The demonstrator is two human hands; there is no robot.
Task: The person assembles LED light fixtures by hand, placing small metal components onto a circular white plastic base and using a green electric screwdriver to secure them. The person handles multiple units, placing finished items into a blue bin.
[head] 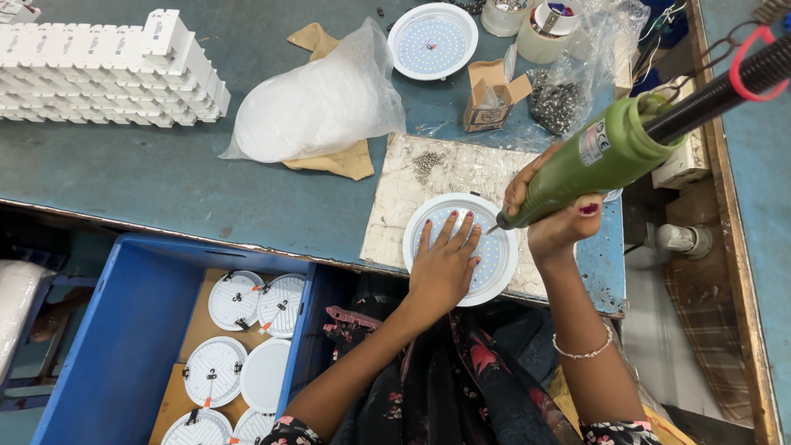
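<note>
A round white light panel [494, 259] with rows of small diodes lies face up on a worn board [394, 206] at the bench's near edge. My left hand [445, 264] rests flat on the panel, fingers spread, pinning it down. My right hand [554, 216] grips a green electric screwdriver [606, 161] whose tip touches the panel near its upper right rim. A black coiled cable [725, 91] runs from the tool's back end toward the upper right.
A small pile of screws [425, 162] sits on the board. Behind are a bag of white parts [317, 103], another light panel [432, 39], an open carton [490, 103], a bag of screws [556, 103] and white moulded rows [107, 70]. A blue crate [124, 330] holds several finished panels.
</note>
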